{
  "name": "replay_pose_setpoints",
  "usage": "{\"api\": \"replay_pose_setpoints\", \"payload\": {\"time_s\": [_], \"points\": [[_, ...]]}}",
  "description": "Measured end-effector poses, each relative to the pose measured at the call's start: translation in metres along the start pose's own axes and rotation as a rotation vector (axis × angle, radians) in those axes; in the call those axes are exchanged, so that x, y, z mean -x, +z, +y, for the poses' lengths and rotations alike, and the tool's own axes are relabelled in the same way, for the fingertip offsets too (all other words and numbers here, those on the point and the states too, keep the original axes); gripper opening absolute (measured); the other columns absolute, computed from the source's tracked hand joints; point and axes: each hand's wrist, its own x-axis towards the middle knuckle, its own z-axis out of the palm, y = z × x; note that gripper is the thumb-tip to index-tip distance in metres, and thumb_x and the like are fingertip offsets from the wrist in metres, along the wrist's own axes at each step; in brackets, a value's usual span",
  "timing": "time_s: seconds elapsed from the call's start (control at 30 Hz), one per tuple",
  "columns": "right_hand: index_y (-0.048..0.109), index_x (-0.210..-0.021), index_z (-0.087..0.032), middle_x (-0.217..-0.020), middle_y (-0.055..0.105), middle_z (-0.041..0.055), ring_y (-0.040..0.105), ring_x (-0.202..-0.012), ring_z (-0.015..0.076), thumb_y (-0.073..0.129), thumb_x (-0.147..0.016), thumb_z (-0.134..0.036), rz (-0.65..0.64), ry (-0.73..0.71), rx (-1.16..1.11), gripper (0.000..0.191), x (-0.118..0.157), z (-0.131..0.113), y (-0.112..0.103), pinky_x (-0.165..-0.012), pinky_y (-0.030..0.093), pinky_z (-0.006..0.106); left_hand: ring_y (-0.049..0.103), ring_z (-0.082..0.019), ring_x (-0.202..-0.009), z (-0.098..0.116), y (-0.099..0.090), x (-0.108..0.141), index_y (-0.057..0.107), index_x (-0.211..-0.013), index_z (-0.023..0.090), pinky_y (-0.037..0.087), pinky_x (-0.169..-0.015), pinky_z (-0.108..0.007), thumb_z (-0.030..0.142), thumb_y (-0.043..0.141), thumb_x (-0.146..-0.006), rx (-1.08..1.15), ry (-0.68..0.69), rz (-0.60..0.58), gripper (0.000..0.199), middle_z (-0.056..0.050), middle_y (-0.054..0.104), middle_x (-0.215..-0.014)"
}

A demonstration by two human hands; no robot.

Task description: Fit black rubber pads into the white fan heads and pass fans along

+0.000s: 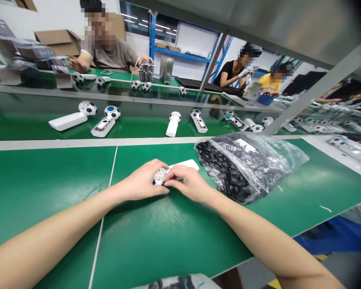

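A white device with a football-patterned round head (160, 176) lies on the green table (138, 228), its white handle (185, 164) pointing right. Around the left side of the head curve the fingers and thumb of my left hand (146, 180), gripping it. My right hand (189, 182) pinches at the head's right side, thumb and forefinger together; whatever is between them is too small to make out. Just right of the hands, a clear plastic bag (267, 160) lies on its side, with many small black pieces (225, 172) at its open mouth.
Beyond the table's pale edge (57, 143), several football-headed devices (105, 120) lie on a green belt (138, 124). A person (111, 56) sits across, one hand at a stack of parts (146, 72). Two more people are at the back right. A slanting metal post (309, 90) stands at right.
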Motion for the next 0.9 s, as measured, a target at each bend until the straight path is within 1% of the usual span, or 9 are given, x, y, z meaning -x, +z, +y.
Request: {"api": "replay_pose_setpoints", "payload": {"time_s": [0.17,0.3,0.4,0.53,0.6,0.67,0.73,0.83,0.9], "points": [[0.059,-0.069,-0.018,-0.07,0.06,-0.0015,0.054,-0.067,0.0123,0.064,-0.076,-0.012,-0.013,0.084,-0.04,0.01,-0.002,0.003,-0.001,-0.064,0.041,0.024,0.053,-0.025,-0.097,0.003,0.002,0.0,0.052,-0.102,0.02,0.043,-0.082,-0.038,0.031,0.055,-0.073,0.009,-0.024,0.017,0.031,-0.006,0.054,-0.103],[0.059,-0.069,-0.018,-0.07,0.06,-0.0023,0.053,-0.067,0.0118,0.066,-0.075,-0.014,-0.012,0.069,-0.076,0.011,-0.003,0.007,0.0,-0.064,0.04,0.024,0.051,-0.026,-0.097,0.004,0.004,0.0,0.052,-0.099,0.019,0.043,-0.083,-0.04,0.028,0.056,-0.07,0.027,-0.064,0.038,0.03,-0.006,0.054,-0.101],[0.059,-0.07,-0.018,-0.07,0.06,-0.0021,0.053,-0.067,0.012,0.066,-0.076,-0.015,0.001,0.026,-0.086,0.01,-0.003,0.011,0.001,-0.065,0.041,0.024,0.051,-0.025,-0.099,0.003,0.008,0.001,0.051,-0.1,0.02,0.042,-0.085,-0.039,0.027,0.057,-0.07,0.068,-0.065,0.063,0.031,-0.005,0.053,-0.103],[0.061,-0.072,-0.018,-0.07,0.061,-0.0007,0.054,-0.068,0.0136,0.066,-0.077,-0.017,0.017,-0.101,-0.04,0.007,-0.002,0.018,0.003,-0.067,0.041,0.026,0.051,-0.024,-0.1,0.001,0.013,0.004,0.051,-0.102,0.02,0.041,-0.087,-0.038,0.024,0.058,-0.068,0.096,-0.065,0.14,0.035,-0.004,0.053,-0.104],[0.062,-0.074,-0.019,-0.072,0.063,0.0003,0.055,-0.07,0.0144,0.065,-0.078,-0.018,0.002,-0.173,-0.031,0.005,-0.003,0.019,0.003,-0.07,0.042,0.028,0.051,-0.024,-0.1,0.0,0.015,0.005,0.05,-0.103,0.02,0.041,-0.087,-0.038,0.022,0.058,-0.067,0.103,-0.06,0.152,0.037,-0.004,0.053,-0.104],[0.062,-0.075,-0.019,-0.074,0.064,0.0006,0.056,-0.072,0.0146,0.064,-0.079,-0.018,-0.012,-0.196,-0.048,0.005,-0.004,0.019,0.002,-0.072,0.042,0.028,0.051,-0.024,-0.099,0.0,0.015,0.006,0.05,-0.103,0.021,0.041,-0.086,-0.038,0.021,0.057,-0.067,0.11,-0.061,0.149,0.037,-0.004,0.053,-0.103],[0.062,-0.073,-0.019,-0.074,0.063,-0.0003,0.056,-0.071,0.0136,0.065,-0.077,-0.017,-0.028,-0.124,-0.084,0.006,-0.006,0.016,0.0,-0.07,0.042,0.027,0.05,-0.024,-0.098,0.001,0.016,0.005,0.051,-0.1,0.021,0.041,-0.085,-0.038,0.02,0.057,-0.066,0.115,-0.07,0.146,0.034,-0.004,0.053,-0.102],[0.059,-0.07,-0.017,-0.069,0.059,-0.0029,0.053,-0.064,0.0109,0.069,-0.072,-0.013,-0.084,0.084,-0.145,0.011,-0.011,0.01,-0.005,-0.061,0.041,0.023,0.051,-0.023,-0.096,0.004,0.017,0.003,0.053,-0.095,0.021,0.041,-0.084,-0.038,0.02,0.056,-0.066,0.114,-0.091,0.17,0.029,-0.003,0.054,-0.098],[0.057,-0.069,-0.017,-0.066,0.058,-0.0043,0.051,-0.06,0.0095,0.07,-0.07,-0.013,-0.111,0.166,-0.186,0.014,-0.014,0.008,-0.007,-0.058,0.04,0.021,0.051,-0.023,-0.093,0.005,0.019,0.002,0.054,-0.093,0.02,0.041,-0.082,-0.037,0.02,0.057,-0.065,0.116,-0.117,0.2,0.029,-0.002,0.054,-0.095]]}}
